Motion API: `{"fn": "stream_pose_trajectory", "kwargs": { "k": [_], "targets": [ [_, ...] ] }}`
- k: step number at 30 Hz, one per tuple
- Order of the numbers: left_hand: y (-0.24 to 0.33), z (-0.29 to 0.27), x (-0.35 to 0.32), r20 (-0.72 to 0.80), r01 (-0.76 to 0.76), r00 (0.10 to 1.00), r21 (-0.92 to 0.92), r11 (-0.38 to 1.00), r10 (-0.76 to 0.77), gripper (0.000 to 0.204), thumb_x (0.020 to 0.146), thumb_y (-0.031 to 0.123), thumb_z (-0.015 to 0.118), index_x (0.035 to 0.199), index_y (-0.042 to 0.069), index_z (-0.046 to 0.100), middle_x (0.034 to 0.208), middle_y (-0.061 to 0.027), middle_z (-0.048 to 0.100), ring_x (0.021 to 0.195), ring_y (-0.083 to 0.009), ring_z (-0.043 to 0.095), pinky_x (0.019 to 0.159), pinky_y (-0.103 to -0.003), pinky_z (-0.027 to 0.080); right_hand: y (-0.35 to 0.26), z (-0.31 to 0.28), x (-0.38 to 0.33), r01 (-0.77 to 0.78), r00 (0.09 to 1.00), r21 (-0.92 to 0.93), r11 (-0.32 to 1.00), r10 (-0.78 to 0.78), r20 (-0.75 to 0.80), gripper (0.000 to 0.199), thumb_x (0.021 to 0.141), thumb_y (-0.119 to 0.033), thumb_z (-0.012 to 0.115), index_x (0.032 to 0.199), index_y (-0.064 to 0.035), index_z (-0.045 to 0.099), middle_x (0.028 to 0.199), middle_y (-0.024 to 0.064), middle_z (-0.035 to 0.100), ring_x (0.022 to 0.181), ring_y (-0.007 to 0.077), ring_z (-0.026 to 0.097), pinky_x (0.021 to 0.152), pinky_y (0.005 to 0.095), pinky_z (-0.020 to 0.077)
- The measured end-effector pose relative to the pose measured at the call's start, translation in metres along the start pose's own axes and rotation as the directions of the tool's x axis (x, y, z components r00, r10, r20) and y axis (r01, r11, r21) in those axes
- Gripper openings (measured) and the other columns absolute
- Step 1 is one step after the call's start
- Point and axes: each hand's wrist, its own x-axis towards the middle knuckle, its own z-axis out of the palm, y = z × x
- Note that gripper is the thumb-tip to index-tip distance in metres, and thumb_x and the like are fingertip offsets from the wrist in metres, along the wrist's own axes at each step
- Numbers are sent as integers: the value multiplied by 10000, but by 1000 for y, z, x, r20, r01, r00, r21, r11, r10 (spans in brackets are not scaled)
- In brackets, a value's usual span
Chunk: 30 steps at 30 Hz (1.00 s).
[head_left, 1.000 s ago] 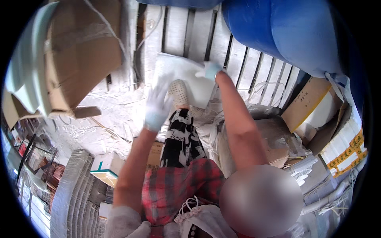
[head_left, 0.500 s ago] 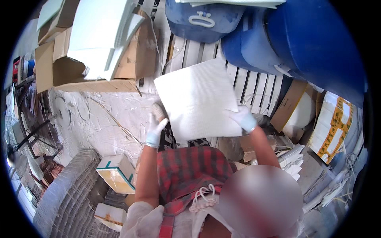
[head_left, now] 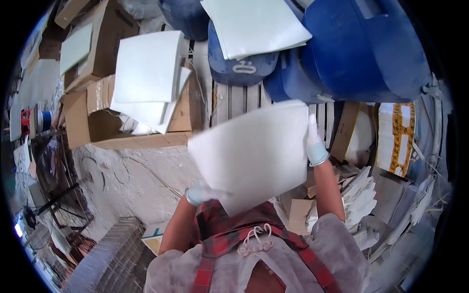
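A square white ribbed sheet [head_left: 254, 151] is held in front of my body, tilted and slightly bent, with motion blur on its left side. My right hand [head_left: 315, 139], in a pale glove, grips its right edge, the thumb pointing up along it. At the sheet's lower left edge is my left hand [head_left: 204, 192], also gloved; its fingers are blurred and press on the sheet near the corner. The sheet hides part of my apron [head_left: 254, 222], red and black checked. Whether it is one sheet or several together, I cannot tell.
Ahead, more white ribbed sheets [head_left: 259, 27] lie on blue plastic barrels [head_left: 361, 53]. At the left, a cardboard box [head_left: 141, 140] holds stacked white sheets [head_left: 146, 68]. A taped white box [head_left: 393, 139] and white scraps [head_left: 354, 200] are on the right. A wrapped stack [head_left: 107, 259] stands lower left.
My left hand has gone from open beside the sheet to holding its lower left edge. The sheet has turned and come nearer my body. My right hand has shifted up its right edge.
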Motion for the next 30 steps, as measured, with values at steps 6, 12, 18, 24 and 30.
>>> {"fn": "stream_pose_trajectory", "kwargs": {
  "k": [6,12,18,24,30],
  "targets": [
    [31,-15,-41,-107,-235,971,-294,926,212,802,863,436,608,1453,56,221,1462,-138,318,1338,-281,322,1085,-439,285,32,29,-31,48,975,-231,972,-96,-202,719,970,-551,266,1059,67,622,938,115,666,881,183,612,823,297,457],
    [28,-35,-8,20,-192,821,-932,309,571,781,921,624,306,1448,52,231,1473,-120,304,1315,-290,349,1101,-408,260,-26,76,-81,127,929,-217,968,-193,-316,699,969,-549,293,972,51,653,859,111,667,802,155,601,735,288,462],
    [24,-1,-27,60,-100,890,-941,322,452,773,926,617,299,1442,44,239,1463,-124,317,1305,-291,361,1093,-409,273,-39,102,-110,169,906,-606,777,-365,-215,666,980,-505,307,868,56,648,744,155,649,676,225,597,673,331,462],
    [14,54,-65,100,-43,968,-836,547,228,766,931,610,293,1437,36,247,1454,-129,330,1295,-293,373,1086,-410,286,6,146,-89,23,983,-619,785,95,158,440,987,-354,404,1106,20,604,994,123,665,849,223,628,799,360,470],
    [20,15,-83,94,-44,982,-726,686,162,760,936,603,286,1431,28,255,1444,-134,343,1284,-295,385,1078,-410,299,185,161,26,189,923,-497,847,18,383,729,914,-603,361,1251,18,540,1224,120,586,1121,208,541,955,326,397]
  ]
}}
